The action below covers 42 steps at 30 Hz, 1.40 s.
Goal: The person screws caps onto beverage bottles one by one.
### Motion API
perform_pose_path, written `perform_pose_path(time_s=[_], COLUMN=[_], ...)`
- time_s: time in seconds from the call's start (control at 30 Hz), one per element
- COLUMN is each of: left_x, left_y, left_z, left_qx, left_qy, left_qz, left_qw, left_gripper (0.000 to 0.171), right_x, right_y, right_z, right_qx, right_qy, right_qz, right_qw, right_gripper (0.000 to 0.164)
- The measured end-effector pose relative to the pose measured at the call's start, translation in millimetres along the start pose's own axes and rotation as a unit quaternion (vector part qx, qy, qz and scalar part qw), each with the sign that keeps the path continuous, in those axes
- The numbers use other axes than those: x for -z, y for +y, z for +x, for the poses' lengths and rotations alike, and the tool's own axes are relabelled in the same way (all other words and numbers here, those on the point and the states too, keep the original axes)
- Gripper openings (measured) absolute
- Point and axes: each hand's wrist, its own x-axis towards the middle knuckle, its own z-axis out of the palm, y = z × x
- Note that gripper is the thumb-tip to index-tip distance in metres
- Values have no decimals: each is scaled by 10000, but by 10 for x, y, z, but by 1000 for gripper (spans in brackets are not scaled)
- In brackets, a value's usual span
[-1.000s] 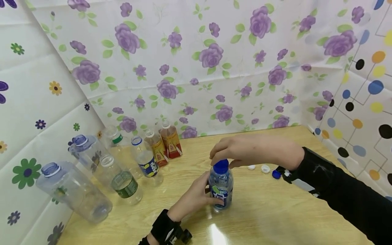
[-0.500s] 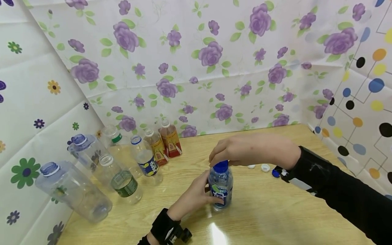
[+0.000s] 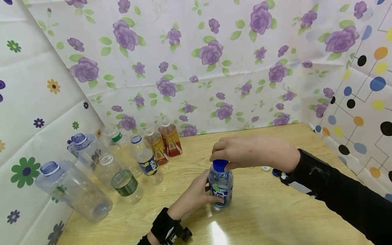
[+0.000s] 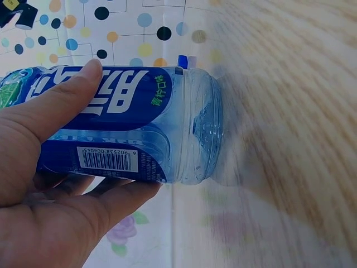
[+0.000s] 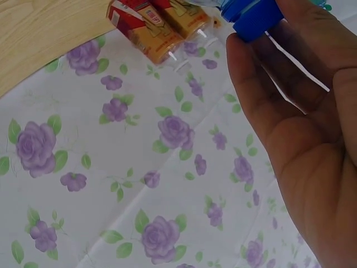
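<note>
A clear, blue-tinted plastic bottle [image 3: 221,185] with a dark blue label stands upright on the wooden table. My left hand [image 3: 194,197] grips its body, thumb across the label; the barcode shows in the left wrist view beside my left hand [image 4: 61,162]. On the bottle's neck sits a blue cap [image 3: 220,165]. From above, my right hand [image 3: 242,151] pinches this cap between thumb and fingers. In the right wrist view the cap [image 5: 257,21] lies between the fingertips of my right hand [image 5: 312,111].
To the left stand uncapped bottles: two large bluish jugs [image 3: 76,194], a green-labelled bottle [image 3: 125,183], a Pepsi bottle [image 3: 148,163] and two red-and-yellow drink bottles [image 3: 171,139]. A white cap [image 3: 265,168] and a blue cap [image 3: 276,172] lie behind my right wrist. Patterned cloth walls enclose the table.
My right hand's fingers and thumb have shifted around the cap, with the thumb now lower against its side. The left hand and bottle have stayed in place.
</note>
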Motion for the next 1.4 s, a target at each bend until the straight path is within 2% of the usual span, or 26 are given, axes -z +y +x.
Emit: perform_pose_path(time_s=[0.27,0.47,0.7,0.83,1.4], left_x=[-15,-11,-15,-9,-12], left_y=[6,9,-1,5,4], left_z=[-7,-4,2,1,-3], left_qx=[-6,-3,67,119,84], left_qy=[-1,-24,-40,-17,-26], left_qz=[-51,-61,-59,-79,-103], left_qw=[10000,10000,10000,9999,9999], left_gripper=[95,95,95,94,95], right_x=[7,-1,43,87,75], right_y=[-24,-30,34,63,60], right_z=[-2,-10,-18,-17,23], right_qx=[-96,-57,244,450,252], right_qy=[-148,-82,-41,-63,-301], right_qz=[-195,-292,218,199,363], right_qw=[9997,9995,9995,9988,9986], right_gripper=[41,40,51,53,44])
